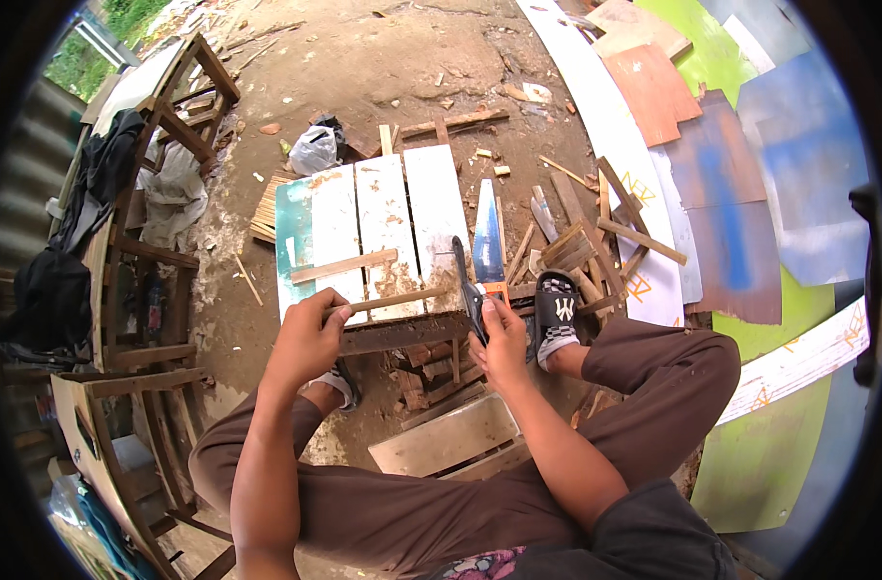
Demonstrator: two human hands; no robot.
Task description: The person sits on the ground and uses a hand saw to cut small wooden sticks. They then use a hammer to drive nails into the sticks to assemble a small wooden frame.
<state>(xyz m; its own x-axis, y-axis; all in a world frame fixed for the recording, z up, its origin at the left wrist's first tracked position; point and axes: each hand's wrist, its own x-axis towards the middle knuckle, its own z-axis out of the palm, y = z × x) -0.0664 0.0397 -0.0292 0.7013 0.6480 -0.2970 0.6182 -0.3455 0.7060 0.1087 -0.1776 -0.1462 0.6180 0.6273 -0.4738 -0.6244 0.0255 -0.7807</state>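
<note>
Head view, frame centre: left hand (307, 340) grips a thin wooden strip (388, 303); right hand (500, 343) holds a dark blade (467, 285). Steadying the strip firmly should keep cuts clean.

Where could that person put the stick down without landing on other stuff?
The white boards above the left hand are mostly bare, beyond one loose slat. The dirt ground behind them is open too. Right of the saw, wood scraps crowd the floor.

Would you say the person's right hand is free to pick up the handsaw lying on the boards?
Probably not right away: the right hand already grips a dark tool. The handsaw lies uncovered just beyond it, so once emptied it likely could.
</note>
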